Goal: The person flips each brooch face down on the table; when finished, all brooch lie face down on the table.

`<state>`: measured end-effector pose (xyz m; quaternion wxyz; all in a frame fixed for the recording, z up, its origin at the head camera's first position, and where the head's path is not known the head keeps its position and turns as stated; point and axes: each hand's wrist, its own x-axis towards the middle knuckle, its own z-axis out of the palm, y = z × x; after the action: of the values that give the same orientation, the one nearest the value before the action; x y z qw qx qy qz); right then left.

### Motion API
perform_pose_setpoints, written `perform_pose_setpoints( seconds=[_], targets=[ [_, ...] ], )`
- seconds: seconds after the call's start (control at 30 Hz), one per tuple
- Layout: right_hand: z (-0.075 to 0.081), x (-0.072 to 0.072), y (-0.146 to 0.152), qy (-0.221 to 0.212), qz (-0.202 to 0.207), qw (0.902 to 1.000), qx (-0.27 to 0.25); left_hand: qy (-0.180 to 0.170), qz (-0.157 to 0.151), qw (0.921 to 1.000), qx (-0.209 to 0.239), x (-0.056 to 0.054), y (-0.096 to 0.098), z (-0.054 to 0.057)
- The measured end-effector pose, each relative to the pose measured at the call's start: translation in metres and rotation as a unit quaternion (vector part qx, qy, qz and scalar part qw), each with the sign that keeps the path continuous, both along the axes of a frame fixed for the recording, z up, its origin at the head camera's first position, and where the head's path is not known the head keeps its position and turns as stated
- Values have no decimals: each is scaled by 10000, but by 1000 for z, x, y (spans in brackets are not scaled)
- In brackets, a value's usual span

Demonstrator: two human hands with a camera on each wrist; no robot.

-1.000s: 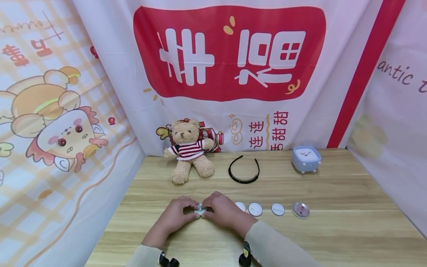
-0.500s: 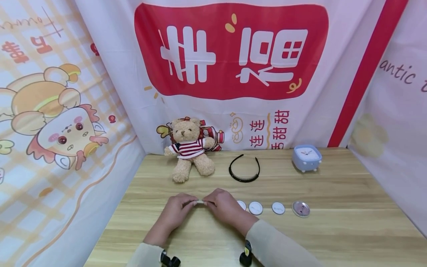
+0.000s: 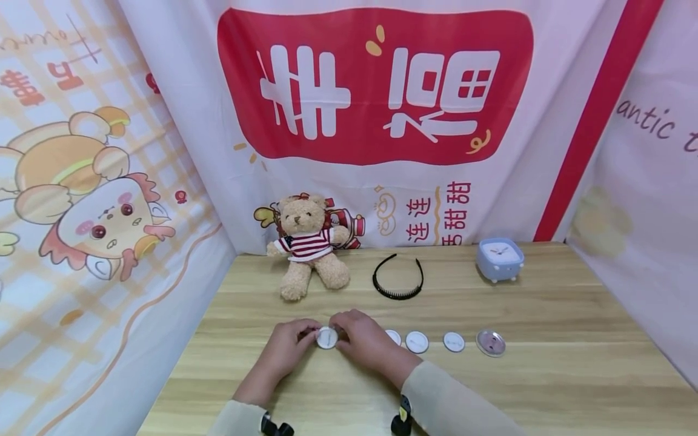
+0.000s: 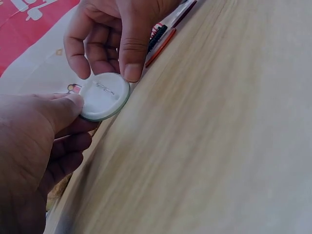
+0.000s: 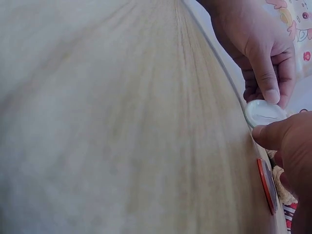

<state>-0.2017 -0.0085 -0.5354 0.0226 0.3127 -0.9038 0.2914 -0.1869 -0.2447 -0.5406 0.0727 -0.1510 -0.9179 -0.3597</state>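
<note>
A round pin badge (image 3: pixel 327 338) is held up between both hands, its white back with a metal pin facing me. My left hand (image 3: pixel 289 346) pinches its left edge, the thumb lying on the white back in the left wrist view. On the opposite side, my right hand (image 3: pixel 362 340) holds the rim with thumb and fingers. To the right of that hand lie more white-backed badges: one partly covered (image 3: pixel 394 336), a second badge (image 3: pixel 417 343) and a smaller badge (image 3: pixel 454 342). A larger silver-backed badge (image 3: pixel 491 343) ends the row.
Behind the hands, a teddy bear (image 3: pixel 309 245) in a striped shirt sits against the printed curtain (image 3: pixel 376 121). A black toothed headband (image 3: pixel 398 295) lies right of it. Farther right stands a small blue clock (image 3: pixel 499 260) on the wooden table (image 3: pixel 572 363).
The badge has been turned over between my hands: its coloured face showed first, then its thin edge, and now its white pin back. Both hands stay in nearly the same place.
</note>
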Motion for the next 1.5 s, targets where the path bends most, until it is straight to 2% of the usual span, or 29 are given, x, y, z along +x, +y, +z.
perform_pose_setpoints(
  seconds=[0.13, 0.3, 0.47, 0.73, 1.07, 1.5],
  targets=[
    [0, 2, -1, 32, -6, 10000, 21, -118, 9, 9999, 84, 1, 0, 0],
    [0, 2, -1, -61, -107, 9999, -8, -307, -145, 9992, 218, 0, 0, -2],
    [-1, 1, 0, -196, -114, 9997, -133, -394, -262, 9988, 99, -1, -2, -4],
    [-5, -4, 3, -353, 46, 9988, -327, -423, -323, 9986, 10, -1, -5, -5],
    [-4, -8, 7, -331, 267, 9988, -233, -888, -472, 9949, 100, -3, -10, -6],
    [-2, -6, 10, -377, 314, 9986, -177, -836, -590, 9947, -62, -3, -11, -5]
  ],
)
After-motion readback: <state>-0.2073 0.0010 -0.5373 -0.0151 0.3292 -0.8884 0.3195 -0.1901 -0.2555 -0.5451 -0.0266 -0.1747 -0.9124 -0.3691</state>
